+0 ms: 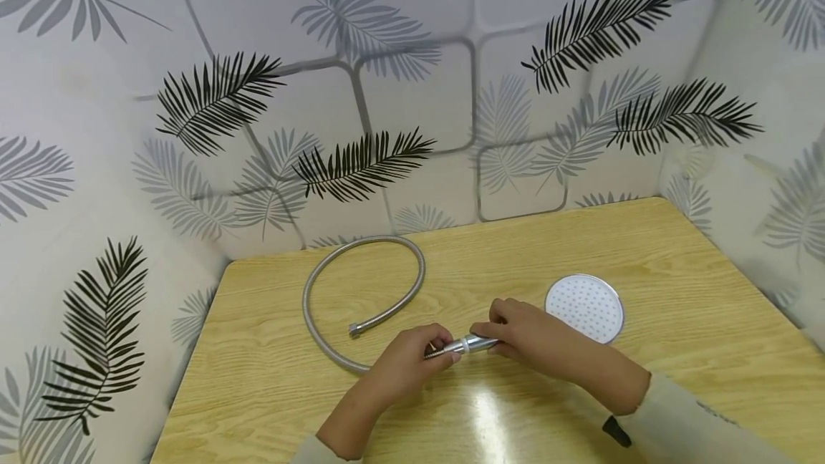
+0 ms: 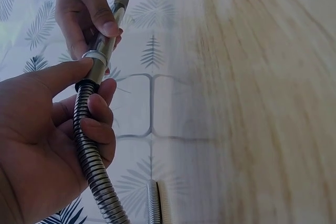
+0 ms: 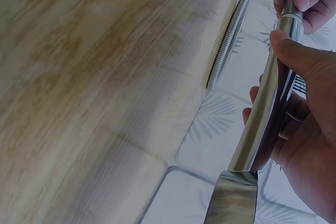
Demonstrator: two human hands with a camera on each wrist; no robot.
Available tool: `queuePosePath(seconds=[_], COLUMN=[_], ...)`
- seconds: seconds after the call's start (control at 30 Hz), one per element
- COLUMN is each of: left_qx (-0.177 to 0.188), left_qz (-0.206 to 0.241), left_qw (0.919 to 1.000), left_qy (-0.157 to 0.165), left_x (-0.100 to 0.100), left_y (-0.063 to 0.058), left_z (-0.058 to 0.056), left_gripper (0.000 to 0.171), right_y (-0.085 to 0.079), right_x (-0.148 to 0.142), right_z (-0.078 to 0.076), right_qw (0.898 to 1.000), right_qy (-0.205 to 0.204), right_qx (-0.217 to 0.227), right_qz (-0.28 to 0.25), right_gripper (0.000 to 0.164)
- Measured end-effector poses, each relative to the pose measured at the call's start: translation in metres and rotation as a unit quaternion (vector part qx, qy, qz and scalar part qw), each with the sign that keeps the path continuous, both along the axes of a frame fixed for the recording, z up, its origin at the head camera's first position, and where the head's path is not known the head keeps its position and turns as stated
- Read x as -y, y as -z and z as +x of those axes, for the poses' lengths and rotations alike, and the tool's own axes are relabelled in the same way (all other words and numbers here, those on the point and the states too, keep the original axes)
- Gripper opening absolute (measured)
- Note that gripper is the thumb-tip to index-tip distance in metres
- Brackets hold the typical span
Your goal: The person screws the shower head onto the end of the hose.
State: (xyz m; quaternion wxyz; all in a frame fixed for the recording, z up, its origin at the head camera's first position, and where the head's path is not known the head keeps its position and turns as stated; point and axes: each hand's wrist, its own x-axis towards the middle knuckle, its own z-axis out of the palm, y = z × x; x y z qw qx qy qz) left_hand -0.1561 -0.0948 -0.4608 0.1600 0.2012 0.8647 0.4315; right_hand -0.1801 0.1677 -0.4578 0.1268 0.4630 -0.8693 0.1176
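In the head view my left hand (image 1: 410, 360) and right hand (image 1: 525, 331) come together low in the middle over the table. The right hand grips the chrome handle of a hand shower head (image 3: 265, 108), thumb along it near its end. Its round, white, dotted face (image 1: 585, 306) shows beyond the right wrist. My left hand (image 2: 58, 135) curls round the ribbed metal shower hose (image 2: 94, 166) and pinches the smooth metal collar (image 2: 96, 72) at its end. That collar is in line with the handle end, with a pale ring where they meet.
The hose loops leftward across the wooden table (image 1: 271, 321), its other end, a metal nut (image 1: 354, 331), lying inside the loop. A wall with leaf-patterned covering (image 1: 419, 106) stands behind the table. A small black object (image 1: 616, 432) shows by the right sleeve.
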Motion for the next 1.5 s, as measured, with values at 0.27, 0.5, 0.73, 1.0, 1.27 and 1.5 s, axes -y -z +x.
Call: queuePosePath(seconds=[0.27, 0.5, 0.73, 1.0, 1.27, 1.5], left_qx=[-0.011, -0.018, -0.043, -0.049, -0.062, -0.062], left_qz=[-0.011, -0.004, 0.018, 0.019, 0.005, 0.02], left_qw=[0.9999, 0.9998, 0.9988, 0.9985, 0.9981, 0.9978], left_qy=[0.001, -0.003, -0.016, -0.012, -0.001, 0.01], left_x=[0.0, 0.001, -0.001, -0.003, -0.002, -0.001], left_y=[0.002, 0.002, 0.002, 0.002, 0.001, 0.002], left_z=[0.001, 0.002, 0.001, -0.001, -0.003, -0.003], left_gripper=[0.022, 0.02, 0.015, 0.02, 0.023, 0.018], right_y=[-0.001, 0.0, -0.004, -0.008, -0.009, -0.009], right_x=[0.003, 0.003, 0.003, 0.004, 0.004, 0.004], right_z=[0.001, 0.001, 0.001, 0.002, 0.002, 0.003], right_qw=[1.0, 1.0, 0.999, 0.995, 0.997, 0.997], right_qy=[0.004, -0.012, -0.002, 0.007, 0.004, 0.002], right_qx=[0.019, -0.004, 0.035, 0.097, 0.077, 0.08], right_qz=[0.009, -0.004, -0.001, -0.008, -0.011, -0.005], right_gripper=[0.035, 0.036, 0.036, 0.036, 0.036, 0.034])
